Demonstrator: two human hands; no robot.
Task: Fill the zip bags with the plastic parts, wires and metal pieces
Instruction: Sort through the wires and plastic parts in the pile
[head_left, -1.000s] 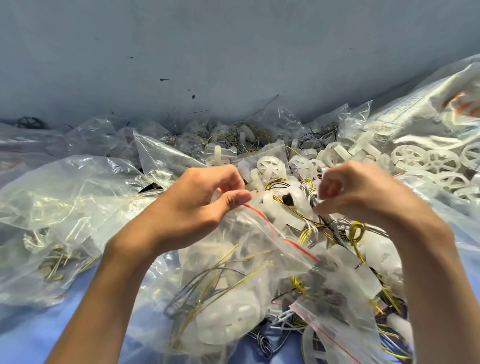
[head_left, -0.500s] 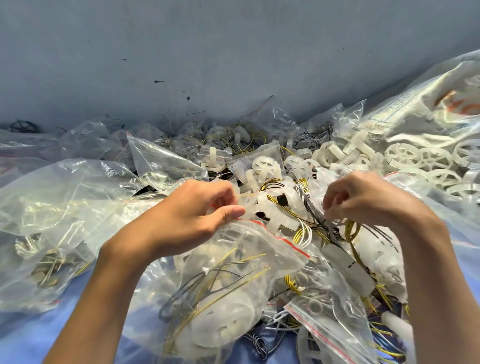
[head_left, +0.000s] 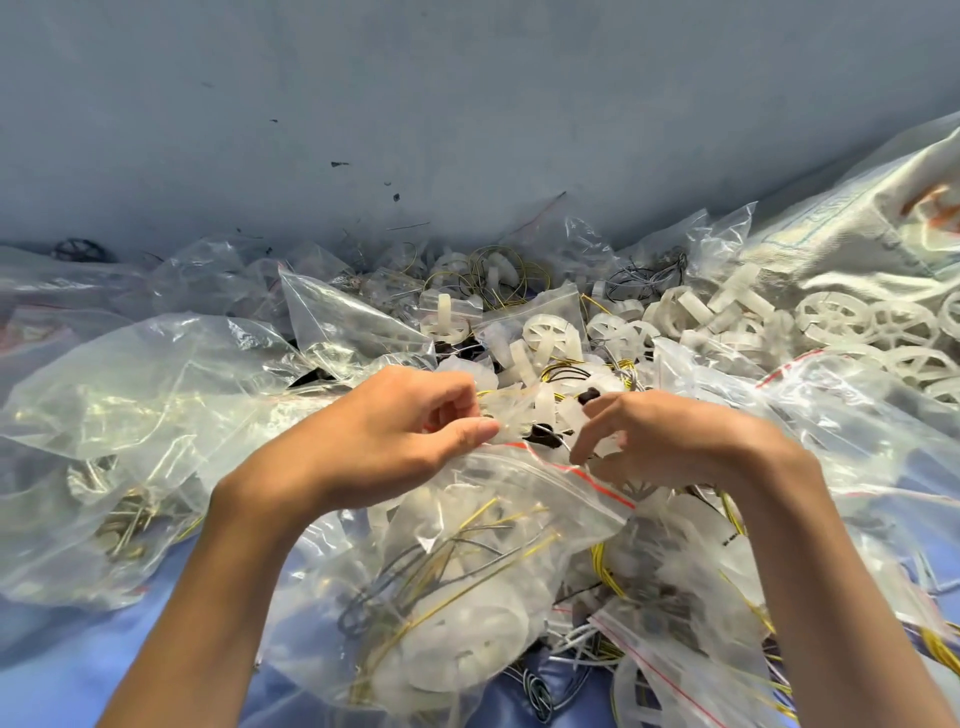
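While the left hand (head_left: 395, 441) pinched the near lip of an open zip bag (head_left: 498, 525) between thumb and curled fingers, the right hand (head_left: 680, 441) sat just beside it at the bag's mouth. The right hand's fingers were curled down onto a few of the small white plastic parts (head_left: 540, 410) clustered there. The hands were close but not touching. One small black piece (head_left: 589, 397) lay at the right fingertips.

The bag hung below and between both wrists. Its red strip (head_left: 582, 475) ran along the mouth from under the left thumb toward the right palm. Inside were yellow and grey wires (head_left: 457, 561) looped over a white wheel (head_left: 467, 649), all blurred through the plastic.

Beyond the right hand and out to its right was a heap of loose white wheels (head_left: 883, 332). Past those lay a pale woven sack (head_left: 857, 234). A large crumpled clear bag (head_left: 130, 415) spread out to the left of the left hand, with dull contents low in it that were too hazy to name.

Beyond both sets of fingertips, more small bags and yellow wire coils (head_left: 498, 265) were piled against a grey-blue wall (head_left: 467, 104). Under the right forearm lay a second red-striped bag (head_left: 675, 670). A blue sheet (head_left: 47, 691) showed below and left of the left forearm.
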